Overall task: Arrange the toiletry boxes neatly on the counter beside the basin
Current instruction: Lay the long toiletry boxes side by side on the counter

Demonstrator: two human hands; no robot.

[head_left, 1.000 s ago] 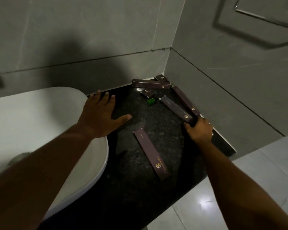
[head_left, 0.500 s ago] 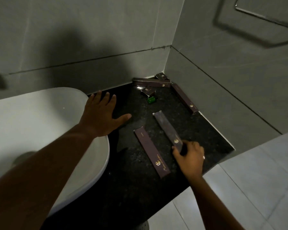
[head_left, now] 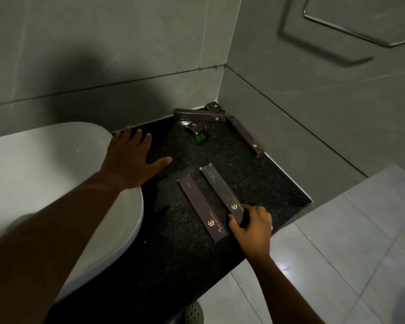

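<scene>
Two long boxes: lying side by side near the front of the dark counter (head_left: 178, 249), almost parallel, apparently being lined up as a pair.
Right hand (head_left: 253, 226): fingers are curling closed around the near end of the right-hand box (head_left: 222, 195), seemingly squaring it against the left-hand box (head_left: 202, 208).
Left hand (head_left: 129, 161): lying flat with fingers spread wide, gripping nothing, resting across the basin (head_left: 45, 174) rim and counter, probably bracing.
Remaining boxes: three long and short ones are crowding the back corner; one open small box (head_left: 195, 126) is lying beside a green bottle (head_left: 201, 138).
Assessment: sorting is partly done.
</scene>
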